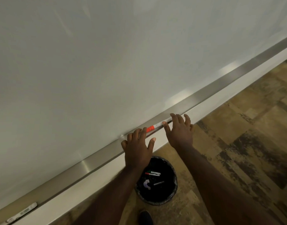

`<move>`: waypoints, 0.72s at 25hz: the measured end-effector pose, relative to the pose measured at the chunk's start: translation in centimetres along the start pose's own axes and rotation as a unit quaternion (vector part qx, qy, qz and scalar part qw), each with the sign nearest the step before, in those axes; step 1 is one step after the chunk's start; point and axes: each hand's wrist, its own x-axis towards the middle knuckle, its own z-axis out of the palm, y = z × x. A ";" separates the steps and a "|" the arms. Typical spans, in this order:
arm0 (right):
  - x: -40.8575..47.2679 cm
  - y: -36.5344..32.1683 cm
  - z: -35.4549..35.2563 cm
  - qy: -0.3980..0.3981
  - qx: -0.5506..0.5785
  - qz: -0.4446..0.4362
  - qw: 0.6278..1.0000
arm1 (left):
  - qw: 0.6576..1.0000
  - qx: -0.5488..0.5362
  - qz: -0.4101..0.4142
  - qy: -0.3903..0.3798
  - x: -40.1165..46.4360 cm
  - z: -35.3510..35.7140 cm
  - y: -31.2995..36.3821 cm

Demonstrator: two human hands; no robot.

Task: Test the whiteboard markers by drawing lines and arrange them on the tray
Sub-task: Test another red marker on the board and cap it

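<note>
Hands lay splayed and empty over the metal tray [204, 93]: left hand [137, 149] and right hand [180, 131] flanked the red-capped marker [153, 127] lying in it, fingertips about touching

No legible text or labels anywhere

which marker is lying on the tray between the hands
The red-banded marker, on the tray between the left hand and right hand. The other markers lie in the black bin on the floor.
</note>
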 end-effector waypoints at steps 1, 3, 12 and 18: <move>0.0 -0.2 0.0 -0.010 -0.010 -0.005 1.000 | 1.000 0.006 -0.001 0.000 0.0 0.1 0.0; -0.1 -0.5 -0.1 -0.021 -0.021 -0.012 0.999 | 1.000 0.011 0.004 0.007 0.1 0.2 0.2; -2.2 -2.9 -1.1 -0.039 0.045 -0.003 0.998 | 0.992 -0.117 -0.024 -0.051 -0.2 0.3 0.5; -3.8 -3.8 -1.0 0.017 0.190 -0.022 0.981 | 0.970 -0.237 -0.053 0.020 -0.7 -1.7 0.2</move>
